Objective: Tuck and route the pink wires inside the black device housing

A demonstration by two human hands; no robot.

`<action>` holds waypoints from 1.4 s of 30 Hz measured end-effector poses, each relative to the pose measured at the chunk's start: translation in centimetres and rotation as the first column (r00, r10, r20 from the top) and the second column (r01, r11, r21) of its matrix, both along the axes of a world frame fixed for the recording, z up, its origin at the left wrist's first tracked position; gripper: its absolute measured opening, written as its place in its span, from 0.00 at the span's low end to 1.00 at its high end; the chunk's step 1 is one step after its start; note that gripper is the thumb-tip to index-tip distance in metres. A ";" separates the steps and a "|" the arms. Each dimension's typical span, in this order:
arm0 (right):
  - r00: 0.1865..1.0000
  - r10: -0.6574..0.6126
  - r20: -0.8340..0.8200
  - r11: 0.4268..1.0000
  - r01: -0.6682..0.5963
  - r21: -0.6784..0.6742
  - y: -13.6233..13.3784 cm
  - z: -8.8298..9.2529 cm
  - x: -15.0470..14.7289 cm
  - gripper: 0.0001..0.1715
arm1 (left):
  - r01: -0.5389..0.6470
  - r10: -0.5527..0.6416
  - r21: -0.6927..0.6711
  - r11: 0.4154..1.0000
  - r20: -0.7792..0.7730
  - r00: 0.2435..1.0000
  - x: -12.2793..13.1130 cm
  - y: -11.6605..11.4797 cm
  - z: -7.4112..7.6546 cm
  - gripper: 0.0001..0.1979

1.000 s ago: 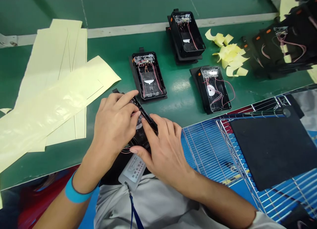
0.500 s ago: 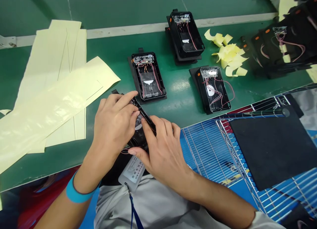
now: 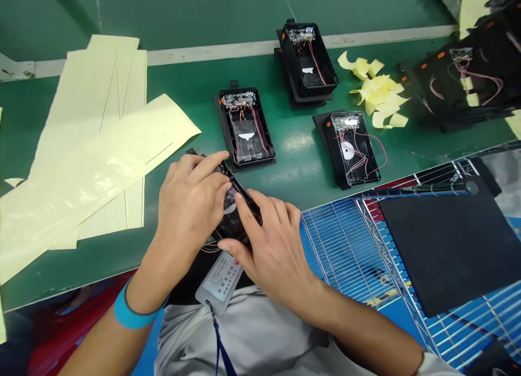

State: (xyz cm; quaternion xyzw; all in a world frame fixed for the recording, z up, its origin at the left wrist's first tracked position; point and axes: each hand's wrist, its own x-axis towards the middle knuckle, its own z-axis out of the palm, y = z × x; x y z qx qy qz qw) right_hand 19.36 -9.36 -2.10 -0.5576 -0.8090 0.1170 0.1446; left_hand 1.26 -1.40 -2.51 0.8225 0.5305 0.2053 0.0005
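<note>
Both my hands are on a black plastic housing (image 3: 235,220) at the table's near edge, its open side up and tilted. My left hand (image 3: 191,194) curls over its upper left end, and its fingers hide most of what lies there. My right hand (image 3: 271,235) grips the lower right end, thumb at the near side and index finger reaching inside. Just beyond lies a similar open housing (image 3: 247,127) with a circuit board and thin wires. Further right sits another housing (image 3: 353,149) with a loop of pink wire sticking out.
Yellow paper sheets (image 3: 93,164) cover the table's left. One housing (image 3: 309,61) stands raised at the back, beside yellow peeled scraps (image 3: 378,94). More black housings (image 3: 468,83) are piled at far right. Below the right edge is a wire rack (image 3: 337,246) with a black sheet (image 3: 451,246).
The whole view has shifted slightly, so things appear a little further right. Both hands keep nearly the same hold on the housing.
</note>
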 end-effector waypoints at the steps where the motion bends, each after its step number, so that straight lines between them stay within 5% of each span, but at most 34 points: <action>1: 1.000 -0.005 0.002 1.000 0.005 -0.013 0.2 0.1 -0.1 0.46 | 0.003 -0.004 0.004 1.000 0.007 1.000 0.0 0.0 0.0 0.10; 17: 0.989 0.005 0.145 1.000 -0.004 -0.007 1.1 0.8 -1.1 0.55 | 0.000 0.000 0.014 1.000 0.007 1.000 -0.1 0.1 -0.1 0.12; 42: 0.991 0.010 0.137 1.000 -0.008 -0.015 0.7 0.1 -1.1 0.56 | -0.012 0.011 0.045 0.999 0.008 1.000 -0.1 0.0 -0.1 0.08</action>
